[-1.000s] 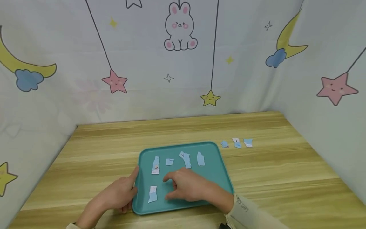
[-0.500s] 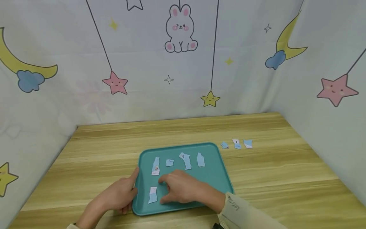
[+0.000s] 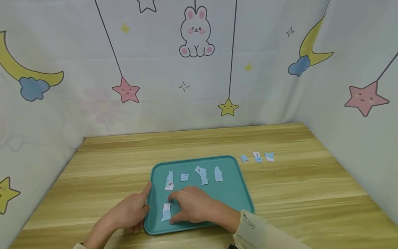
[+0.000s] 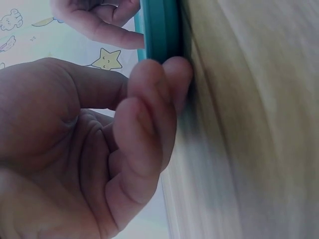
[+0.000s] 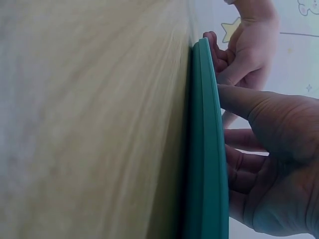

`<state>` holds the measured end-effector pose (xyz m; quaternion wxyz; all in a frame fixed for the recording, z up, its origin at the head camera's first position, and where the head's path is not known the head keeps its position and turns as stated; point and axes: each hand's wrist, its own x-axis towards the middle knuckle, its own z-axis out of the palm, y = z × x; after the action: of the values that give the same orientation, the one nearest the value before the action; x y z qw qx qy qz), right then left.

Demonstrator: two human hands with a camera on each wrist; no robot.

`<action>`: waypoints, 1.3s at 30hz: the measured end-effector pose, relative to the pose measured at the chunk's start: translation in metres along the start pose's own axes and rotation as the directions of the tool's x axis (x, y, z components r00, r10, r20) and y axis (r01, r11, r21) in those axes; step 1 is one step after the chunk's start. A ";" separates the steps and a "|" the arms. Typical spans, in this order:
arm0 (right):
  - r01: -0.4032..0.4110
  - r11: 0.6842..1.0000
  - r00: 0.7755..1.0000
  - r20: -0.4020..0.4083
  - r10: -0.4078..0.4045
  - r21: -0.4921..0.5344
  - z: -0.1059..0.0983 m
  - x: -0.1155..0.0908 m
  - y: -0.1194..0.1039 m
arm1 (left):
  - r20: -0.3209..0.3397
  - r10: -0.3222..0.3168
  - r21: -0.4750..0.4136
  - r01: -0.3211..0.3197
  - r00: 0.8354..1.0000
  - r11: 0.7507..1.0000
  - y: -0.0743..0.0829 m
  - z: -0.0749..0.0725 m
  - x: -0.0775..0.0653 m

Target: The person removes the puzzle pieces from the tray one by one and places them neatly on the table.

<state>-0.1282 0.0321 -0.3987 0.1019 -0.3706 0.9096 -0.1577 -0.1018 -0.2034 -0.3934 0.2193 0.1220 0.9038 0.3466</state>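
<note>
A teal tray [image 3: 230, 211] lies on the wood-grain table with torn blue-and-white paper pieces in it. My left hand [image 3: 132, 209] holds the tray's left edge, index finger and thumb at the rim; in the left wrist view its other fingers curl beside the tray wall. My right hand [image 3: 194, 205] is over the tray, thumb and index finger spread apart. Their tips are right beside the lower-left paper piece [image 3: 166, 212]. Above it in the tray is a tall paper piece [image 3: 169, 180]. From the right wrist, the tray wall [image 5: 212, 149] hides the fingertips.
Along the tray's far side lie a small paper piece [image 3: 185, 177], a forked one [image 3: 202, 175] and a curved one [image 3: 218, 174]. Beyond the tray's right corner, 3 more paper scraps [image 3: 257, 157] lie on the table. A printed curtain [image 3: 155, 114] walls the table's back and sides.
My right hand has moved left across the tray, its thumb and index finger coming up to the lower-left paper piece. My left hand has stayed at the tray's edge.
</note>
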 end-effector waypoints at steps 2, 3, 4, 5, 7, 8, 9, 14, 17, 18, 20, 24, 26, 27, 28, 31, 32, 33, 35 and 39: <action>-0.001 1.000 1.000 -0.009 0.001 -0.004 0.000 0.000 0.000 | -0.001 0.002 -0.001 -0.002 1.000 1.000 0.000 0.000 0.000; -0.002 1.000 1.000 -0.013 0.002 -0.006 0.000 0.001 0.000 | -0.001 0.005 -0.002 -0.005 1.000 1.000 0.000 0.000 0.000; -0.005 1.000 1.000 -0.016 0.005 -0.008 0.000 0.001 0.000 | -0.003 0.007 -0.002 -0.007 1.000 1.000 0.000 0.000 0.001; -0.007 1.000 1.000 -0.019 0.007 -0.008 0.000 0.001 0.000 | -0.003 0.009 -0.002 -0.009 1.000 1.000 0.001 0.000 0.001; -0.011 1.000 1.000 -0.023 0.011 -0.007 0.000 0.001 0.000 | -0.006 0.008 0.000 -0.008 1.000 1.000 0.001 0.000 0.002; -0.012 1.000 1.000 -0.024 0.011 -0.005 0.000 0.001 0.000 | -0.007 0.006 0.001 -0.005 1.000 1.000 0.002 0.000 0.002; -0.012 1.000 1.000 -0.025 0.012 -0.004 0.000 0.001 0.000 | -0.008 0.002 0.002 -0.002 1.000 1.000 0.002 0.000 0.002; -0.007 1.000 1.000 -0.030 0.007 -0.007 0.000 0.002 -0.001 | -0.013 -0.022 0.004 0.022 1.000 1.000 0.004 0.000 0.002; -0.005 1.000 1.000 -0.030 0.005 -0.008 0.000 0.002 -0.002 | -0.016 -0.033 0.004 0.033 0.999 0.999 0.004 0.000 0.001; -0.005 1.000 1.000 -0.029 0.005 -0.008 0.000 0.002 -0.002 | -0.016 -0.035 0.005 0.036 0.999 0.999 0.004 0.000 0.001; -0.006 1.000 1.000 -0.027 0.005 -0.009 0.001 0.002 -0.002 | -0.018 -0.032 0.007 0.032 0.999 0.999 0.003 0.001 0.001; -0.012 1.000 1.000 -0.024 0.011 -0.023 0.003 0.003 -0.003 | -0.019 -0.022 0.009 0.022 1.000 1.000 0.002 0.001 0.001; -0.016 0.999 1.000 -0.022 0.015 -0.034 0.003 0.004 -0.003 | -0.019 -0.024 0.008 0.024 1.000 1.000 0.001 0.002 0.001; -0.017 0.999 1.000 -0.022 0.016 -0.040 0.004 0.004 -0.004 | -0.018 -0.025 0.007 0.025 1.000 1.000 0.001 0.002 0.001; -0.017 0.999 1.000 -0.021 0.016 -0.044 0.004 0.005 -0.004 | -0.019 -0.027 0.006 0.027 0.999 1.000 0.001 0.002 0.001; -0.011 0.999 1.000 -0.020 0.010 -0.052 0.005 0.005 -0.004 | -0.019 -0.036 0.005 0.036 0.999 0.999 0.001 0.002 0.001; -0.007 0.999 1.000 -0.020 0.006 -0.052 0.005 0.006 -0.004 | -0.020 -0.037 0.005 0.037 0.999 0.999 0.002 0.002 0.000; -0.004 0.999 1.000 -0.020 0.003 -0.051 0.006 0.006 -0.004 | -0.022 -0.043 0.005 0.043 0.999 0.999 0.002 0.002 0.000; 0.002 0.999 1.000 -0.014 -0.002 -0.035 0.006 0.005 -0.003 | -0.023 -0.057 0.008 0.058 0.998 0.998 0.002 0.002 0.000; -0.010 0.999 1.000 -0.005 0.011 0.042 0.002 0.003 -0.001 | -0.024 -0.095 0.012 0.095 0.995 0.995 0.003 0.003 0.001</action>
<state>-0.1294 0.0292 -0.4005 0.1082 -0.3631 0.9083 -0.1773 -0.1009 -0.1992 -0.3930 0.2240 0.0764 0.9134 0.3313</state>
